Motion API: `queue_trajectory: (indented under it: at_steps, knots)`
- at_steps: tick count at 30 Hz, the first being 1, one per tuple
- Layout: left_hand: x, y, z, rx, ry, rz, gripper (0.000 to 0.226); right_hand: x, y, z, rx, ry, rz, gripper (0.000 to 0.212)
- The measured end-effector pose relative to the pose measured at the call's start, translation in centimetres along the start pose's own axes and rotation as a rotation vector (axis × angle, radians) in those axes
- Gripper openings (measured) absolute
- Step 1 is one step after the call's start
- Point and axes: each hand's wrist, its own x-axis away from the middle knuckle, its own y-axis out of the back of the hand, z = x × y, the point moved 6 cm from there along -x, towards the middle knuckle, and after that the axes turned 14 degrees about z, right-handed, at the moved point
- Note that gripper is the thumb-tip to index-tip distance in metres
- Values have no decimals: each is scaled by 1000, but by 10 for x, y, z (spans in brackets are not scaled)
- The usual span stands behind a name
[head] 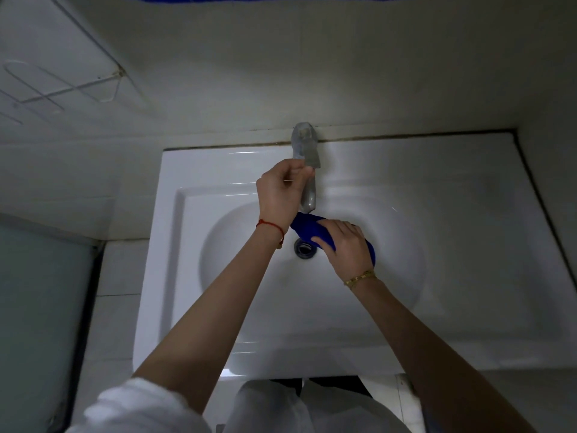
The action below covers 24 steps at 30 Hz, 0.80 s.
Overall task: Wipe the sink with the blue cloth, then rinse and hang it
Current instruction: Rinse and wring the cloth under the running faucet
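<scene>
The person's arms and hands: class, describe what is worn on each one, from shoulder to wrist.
The left hand is bare, with a thin red string bracelet at its wrist. The right hand is also bare, with a gold-coloured chain bracelet at its wrist. Both forearms are uncovered. A white sleeve shows on the left upper arm; no gloves or rings are visible.

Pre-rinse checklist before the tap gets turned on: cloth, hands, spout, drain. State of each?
1. Blue cloth gripped by right hand: ok, fingers curl over it.
2. Cloth under the faucet spout: ok, its upper end sits just below the spout tip.
3. Left hand on the faucet handle: ok, fingers pinch at the lever.
4. Water running: cannot tell, no stream visible.
5. Drain unblocked: ok, open beside the cloth.
6. Sink wiped clean: cannot tell in this dim light.
</scene>
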Motion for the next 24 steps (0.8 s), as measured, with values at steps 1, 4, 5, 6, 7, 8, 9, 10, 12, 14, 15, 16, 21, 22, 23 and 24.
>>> queue_trajectory:
  at_steps: [1,4,5,6,7,8,9,10,12,14,15,16,21,22,23,24]
  knots:
    - [-1,0,0,7,-3,-3,18,-1,0,1,1,1,-3,33]
    - [-4,1,-2,47,-2,-13,19,-3,1,2,3,10,-15,33]
    - [-5,2,-3,46,-4,-15,19,-3,1,2,4,9,-19,33]
    - [-5,2,-3,32,-9,-13,19,-4,1,2,5,7,-19,33]
    - [-5,2,-4,13,-18,-4,19,-4,0,2,6,5,-18,33]
    - [-4,3,-5,0,-34,11,18,-5,0,2,3,8,-17,33]
    - [-2,4,-5,-12,-53,27,17,-5,-1,2,-5,12,-16,33]
    - [1,6,-5,-27,-78,36,15,-5,-1,3,-16,16,-16,35]
    - [11,10,3,-74,-110,10,14,-5,-2,4,-42,15,-16,38]
    - [26,15,23,-106,-69,-68,15,-7,-5,5,-67,8,-11,39]
    - [34,17,36,-114,-29,-110,16,-9,-7,6,-78,9,-4,40]
    - [40,17,51,-116,15,-139,18,-10,-10,7,-83,11,3,40]
    - [45,-10,115,49,348,-18,37,-22,-23,11,-78,42,0,38]
    - [42,-17,125,126,406,5,38,-25,-25,11,-74,49,-6,38]
    - [40,-23,133,209,451,17,39,-28,-27,12,-68,59,-14,37]
    - [37,-28,141,290,485,19,40,-31,-29,12,-65,69,-22,36]
